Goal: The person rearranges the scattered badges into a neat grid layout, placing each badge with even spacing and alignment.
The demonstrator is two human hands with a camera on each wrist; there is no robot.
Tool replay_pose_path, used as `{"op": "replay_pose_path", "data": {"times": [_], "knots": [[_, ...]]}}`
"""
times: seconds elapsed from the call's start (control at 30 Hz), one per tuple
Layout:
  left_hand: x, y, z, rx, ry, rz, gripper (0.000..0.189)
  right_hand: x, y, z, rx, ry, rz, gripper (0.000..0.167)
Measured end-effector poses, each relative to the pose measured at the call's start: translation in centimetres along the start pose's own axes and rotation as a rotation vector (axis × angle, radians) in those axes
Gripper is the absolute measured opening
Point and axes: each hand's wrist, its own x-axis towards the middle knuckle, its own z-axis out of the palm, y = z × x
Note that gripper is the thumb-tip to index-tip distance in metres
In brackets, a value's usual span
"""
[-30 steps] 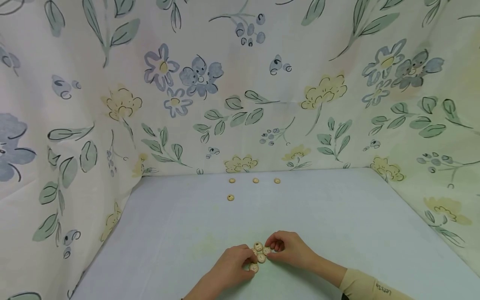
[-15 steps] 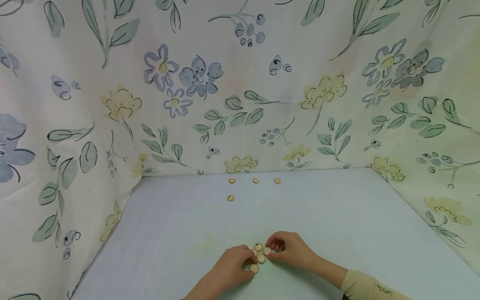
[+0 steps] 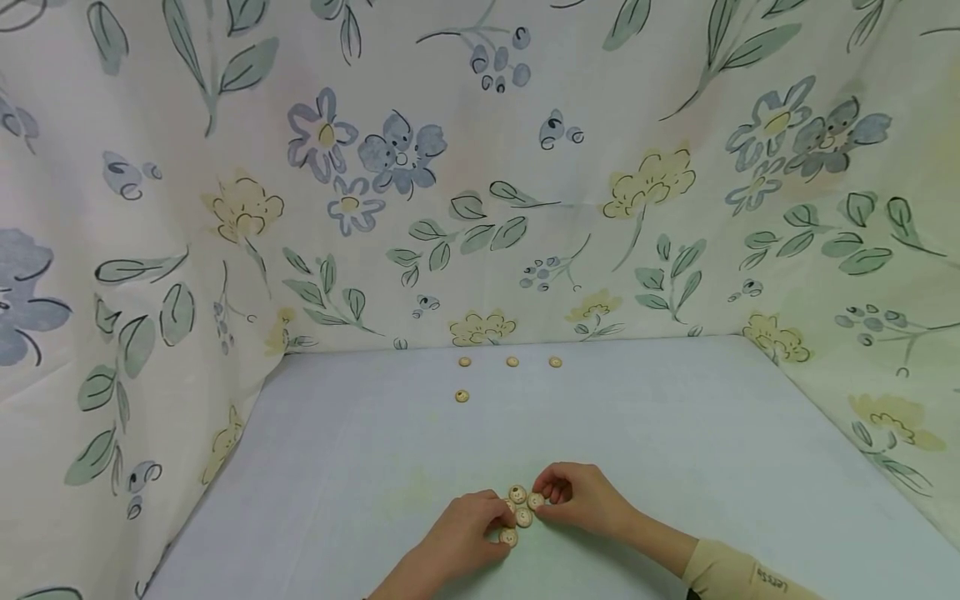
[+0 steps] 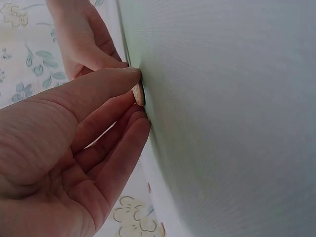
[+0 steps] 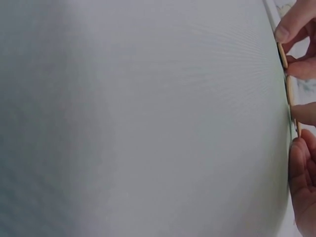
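Left hand pinches a wooden disc, seen edge-on at the worktop. Right hand lies just beyond.

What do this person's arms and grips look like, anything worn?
The left grip and right grip are gloveless. A pale beige sleeve with dark lettering, too small to read surely, covers part of the right forearm; something black shows by its edge. The left forearm has no visible sleeve.

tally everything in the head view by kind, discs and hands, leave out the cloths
Wooden discs: 9 visible (5 near, one partly covered; 4 far)
Hands: 2 (left hand, right hand)
Total: 11
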Motion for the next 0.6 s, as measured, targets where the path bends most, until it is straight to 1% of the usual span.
{"op": "replay_pose_path", "data": {"times": [0.4, 0.6], "knots": [[0.0, -0.1, 0.0, -0.014, -0.004, -0.005, 0.016, 0.6, 0.3, -0.3, -0.015, 0.008, 0.01, 0.019], [0.0, -0.1, 0.0, -0.011, -0.008, -0.01, 0.016, 1.4, 0.7, -0.9, -0.029, 0.033, 0.052, 0.02]]}}
